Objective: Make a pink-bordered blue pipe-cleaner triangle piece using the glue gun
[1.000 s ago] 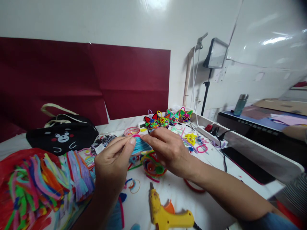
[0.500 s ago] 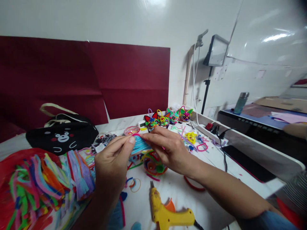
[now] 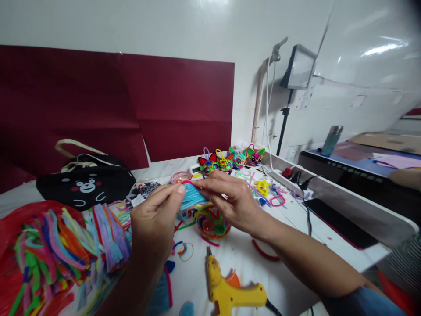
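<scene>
Between my two hands is a light blue piece made of pipe cleaners laid side by side [image 3: 191,196], with a pink pipe cleaner [image 3: 188,181] along its top edge. My left hand [image 3: 157,213] pinches its left end between thumb and fingers. My right hand [image 3: 230,199] has its fingers closed at the right end of the pink edge. Just below the piece sits a round multicoloured pipe-cleaner ball [image 3: 212,224] on the table. In front of it lies a yellow glue gun [image 3: 230,292], nozzle pointing away from me.
Left, bundled pipe cleaners [image 3: 55,250] lie on a red bag [image 3: 8,228], near a black bag [image 3: 86,188]. Several finished cat-face ornaments [image 3: 225,162] stand at the back. Pipe-cleaner scraps [image 3: 263,188], a power strip [image 3: 292,180] and a black phone-like slab [image 3: 340,224] are at right.
My right fingers have shifted slightly right along the pink edge, and more of the blue piece shows. The left hand keeps its pinch.
</scene>
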`<action>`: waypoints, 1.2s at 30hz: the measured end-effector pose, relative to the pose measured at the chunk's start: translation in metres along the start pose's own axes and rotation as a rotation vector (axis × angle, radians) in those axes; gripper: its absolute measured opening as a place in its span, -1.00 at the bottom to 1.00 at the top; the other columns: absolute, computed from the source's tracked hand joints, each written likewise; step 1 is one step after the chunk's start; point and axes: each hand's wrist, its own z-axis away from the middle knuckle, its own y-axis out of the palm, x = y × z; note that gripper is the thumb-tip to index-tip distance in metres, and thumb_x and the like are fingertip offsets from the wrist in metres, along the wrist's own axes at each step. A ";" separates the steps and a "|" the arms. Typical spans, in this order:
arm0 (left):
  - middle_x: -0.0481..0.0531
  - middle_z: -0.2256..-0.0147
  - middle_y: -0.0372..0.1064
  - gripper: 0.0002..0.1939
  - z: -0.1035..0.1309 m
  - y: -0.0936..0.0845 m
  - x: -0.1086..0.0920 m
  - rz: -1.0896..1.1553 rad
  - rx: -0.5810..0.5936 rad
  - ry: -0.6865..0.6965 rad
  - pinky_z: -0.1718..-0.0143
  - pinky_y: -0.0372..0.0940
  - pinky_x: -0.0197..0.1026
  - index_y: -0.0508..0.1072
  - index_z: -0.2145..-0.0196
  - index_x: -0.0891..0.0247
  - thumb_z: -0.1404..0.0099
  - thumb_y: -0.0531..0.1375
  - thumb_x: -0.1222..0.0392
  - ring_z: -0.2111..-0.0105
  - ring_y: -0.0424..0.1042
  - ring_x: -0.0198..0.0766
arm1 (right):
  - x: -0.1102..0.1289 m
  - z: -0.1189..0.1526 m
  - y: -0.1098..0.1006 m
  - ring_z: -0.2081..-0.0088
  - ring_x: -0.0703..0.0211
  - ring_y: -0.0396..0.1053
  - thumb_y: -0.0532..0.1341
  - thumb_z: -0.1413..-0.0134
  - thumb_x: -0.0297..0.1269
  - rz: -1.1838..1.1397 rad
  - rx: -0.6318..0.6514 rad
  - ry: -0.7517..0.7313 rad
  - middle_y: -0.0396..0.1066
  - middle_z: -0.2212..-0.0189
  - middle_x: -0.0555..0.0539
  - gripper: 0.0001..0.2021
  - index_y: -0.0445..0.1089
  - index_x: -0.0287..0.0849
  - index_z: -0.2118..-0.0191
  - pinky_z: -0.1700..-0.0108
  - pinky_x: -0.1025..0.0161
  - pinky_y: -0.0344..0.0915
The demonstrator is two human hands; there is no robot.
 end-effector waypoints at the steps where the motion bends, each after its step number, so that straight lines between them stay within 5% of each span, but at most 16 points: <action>1: -0.10 0.41 0.48 -0.86 0.000 0.000 0.000 -0.001 0.003 -0.003 0.34 0.32 -0.29 0.62 0.36 0.17 -0.13 0.32 0.10 0.39 0.43 -0.28 | 0.000 0.000 0.001 0.29 0.24 0.36 0.13 -0.21 -0.54 -0.016 -0.001 0.010 0.41 0.35 -0.10 -0.74 0.46 -0.27 0.05 0.25 0.26 0.35; 36: -0.08 0.43 0.48 -0.87 0.003 0.005 -0.012 -0.098 0.011 -0.031 0.27 0.35 -0.24 0.57 0.46 0.17 -0.13 0.26 0.11 0.34 0.45 -0.22 | 0.004 0.005 0.019 0.34 0.23 0.38 0.21 -0.17 -0.45 0.012 -0.193 0.071 0.43 0.41 -0.05 -0.80 0.51 -0.16 0.12 0.29 0.25 0.37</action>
